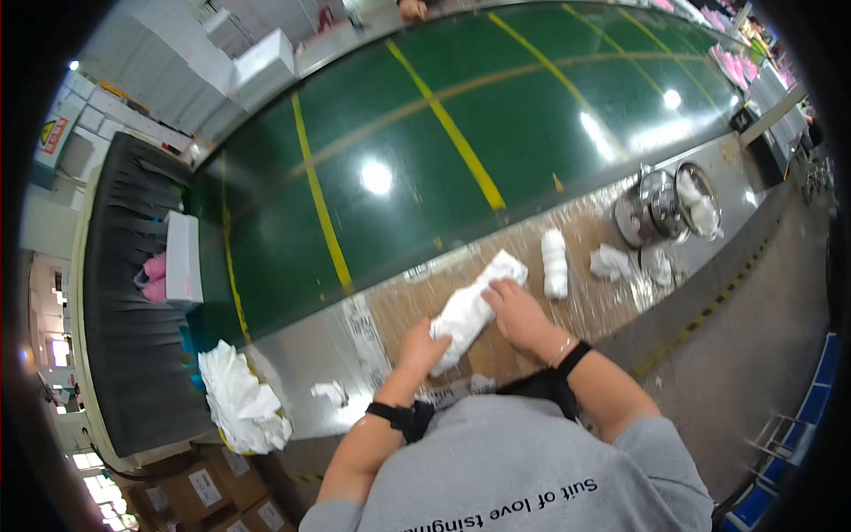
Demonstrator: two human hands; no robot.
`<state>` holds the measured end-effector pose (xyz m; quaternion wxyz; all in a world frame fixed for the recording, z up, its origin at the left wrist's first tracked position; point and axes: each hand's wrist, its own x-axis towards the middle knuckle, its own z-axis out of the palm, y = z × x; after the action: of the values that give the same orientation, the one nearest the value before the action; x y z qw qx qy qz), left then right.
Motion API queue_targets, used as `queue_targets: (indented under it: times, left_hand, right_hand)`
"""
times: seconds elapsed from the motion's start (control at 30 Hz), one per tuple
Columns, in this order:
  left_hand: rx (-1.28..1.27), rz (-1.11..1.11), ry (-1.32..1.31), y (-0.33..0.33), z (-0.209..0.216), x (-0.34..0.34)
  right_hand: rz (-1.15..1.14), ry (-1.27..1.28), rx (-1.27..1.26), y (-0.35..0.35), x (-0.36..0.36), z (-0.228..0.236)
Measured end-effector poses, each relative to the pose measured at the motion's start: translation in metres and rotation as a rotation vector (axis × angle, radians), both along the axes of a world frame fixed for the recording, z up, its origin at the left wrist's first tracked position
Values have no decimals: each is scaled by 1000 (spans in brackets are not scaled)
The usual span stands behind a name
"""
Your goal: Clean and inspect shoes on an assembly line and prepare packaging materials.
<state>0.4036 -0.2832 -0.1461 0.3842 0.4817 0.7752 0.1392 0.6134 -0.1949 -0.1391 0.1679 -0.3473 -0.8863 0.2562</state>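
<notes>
Left hand [424, 348] and right hand [518, 312] grip white bundle [470, 306] | from where I stand, it looks light, soft, easily creased | best cradled near both ends

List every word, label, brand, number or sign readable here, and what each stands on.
Grey shirt: dark lettering across the back, partly legible; wording not copied.
Warning sign, far left: yellow triangle with red markings below; wording not copied.
Carton label, white, on a brown box, lower left: too small to read.
Printed tape on the worktop: dark print, too blurred to read.
White bundle: no lettering visible.
</notes>
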Motion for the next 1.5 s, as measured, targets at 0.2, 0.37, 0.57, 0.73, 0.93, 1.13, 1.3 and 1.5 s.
queue_targets:
  times: [0.2,0.37,0.57,0.73,0.93,1.13,1.3,1.5]
  left_hand:
    - [14,77,-114,-13,-20,1]
    - [-54,108,-292,-18,-36,-2]
    - [-141,147,-509,-26,-72,4]
    - [-227,306,-744,-31,-55,13]
    - [-67,324,-1155,-32,-41,9]
    - [-301,406,-950,-10,-10,7]
    - [-378,400,-964,-14,-11,4]
    - [-395,410,-987,-17,-2,9]
  right_hand:
    - [21,-47,39,-14,6,-15]
    - [62,-57,79,-19,4,-7]
    - [90,-103,129,-18,6,-6]
    - [109,-123,109,-19,10,-7]
    - [-33,-270,141,-15,6,-8]
    - [-74,-34,113,-59,5,18]
    - [-4,29,-56,-116,-1,25]
    - [-37,-27,73,-130,-15,6]
